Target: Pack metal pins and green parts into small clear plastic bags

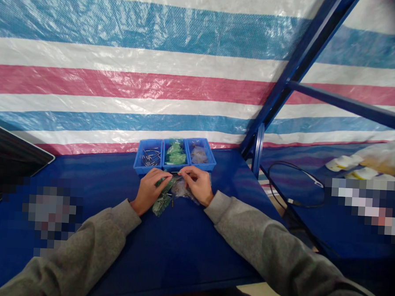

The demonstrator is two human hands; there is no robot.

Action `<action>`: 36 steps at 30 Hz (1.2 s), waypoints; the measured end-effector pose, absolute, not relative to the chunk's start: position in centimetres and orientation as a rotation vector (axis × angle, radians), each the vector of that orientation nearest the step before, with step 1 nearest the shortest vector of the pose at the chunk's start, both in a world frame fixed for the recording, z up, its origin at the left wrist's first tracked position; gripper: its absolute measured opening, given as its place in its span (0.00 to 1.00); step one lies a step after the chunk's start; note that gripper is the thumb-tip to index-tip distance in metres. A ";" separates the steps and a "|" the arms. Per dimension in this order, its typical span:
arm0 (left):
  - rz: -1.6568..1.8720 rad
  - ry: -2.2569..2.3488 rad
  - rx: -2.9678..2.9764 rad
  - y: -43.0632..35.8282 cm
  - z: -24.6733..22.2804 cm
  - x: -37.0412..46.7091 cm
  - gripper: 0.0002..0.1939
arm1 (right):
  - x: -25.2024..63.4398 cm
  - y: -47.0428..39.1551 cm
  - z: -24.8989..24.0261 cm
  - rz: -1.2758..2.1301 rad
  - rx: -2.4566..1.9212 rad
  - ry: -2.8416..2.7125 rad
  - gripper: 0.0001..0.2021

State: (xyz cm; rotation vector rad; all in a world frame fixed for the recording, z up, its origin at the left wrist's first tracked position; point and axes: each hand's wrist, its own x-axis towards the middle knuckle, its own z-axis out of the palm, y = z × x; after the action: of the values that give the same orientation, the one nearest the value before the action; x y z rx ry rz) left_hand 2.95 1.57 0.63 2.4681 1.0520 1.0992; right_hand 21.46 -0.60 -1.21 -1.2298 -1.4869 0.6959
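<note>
Both hands meet just in front of three blue bins, with a thin metal rod (176, 173) between their fingertips. My left hand (151, 189) pinches its left end, and my right hand (197, 183) pinches the right end. Under and between the hands lie a green plastic bag (162, 202) and a clear plastic bag (181, 189). The left bin (137, 161) holds several metal rods. Green bags (176, 152) fill the middle bin, and clear bags (199, 154) with small brownish contents lie in the right bin.
The blue table (179, 244) stands against a striped plastic sheet (128, 84). A dark panel (11, 164) is at the left. Blue metal posts (276, 99) rise at the right, beside a black cable (281, 201) and white-and-yellow items (344, 162) on another blue surface.
</note>
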 end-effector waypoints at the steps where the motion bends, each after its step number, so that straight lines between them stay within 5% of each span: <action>1: 1.123 1.064 2.457 1.5 0.6 2.9 0.08 | 21.4 -0.6 -1.2 0.696 -1.230 -1.487 0.13; 36: 1.041 1.160 2.372 1.4 0.9 3.1 0.08 | 21.3 -0.5 -1.5 0.549 -1.136 -1.575 0.11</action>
State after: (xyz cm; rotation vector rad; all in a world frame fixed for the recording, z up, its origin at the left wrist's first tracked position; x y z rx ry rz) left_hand 3.14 1.39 0.95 2.3725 1.1604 1.0407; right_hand 21.26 -0.47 -1.51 -1.1358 -1.5751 0.5489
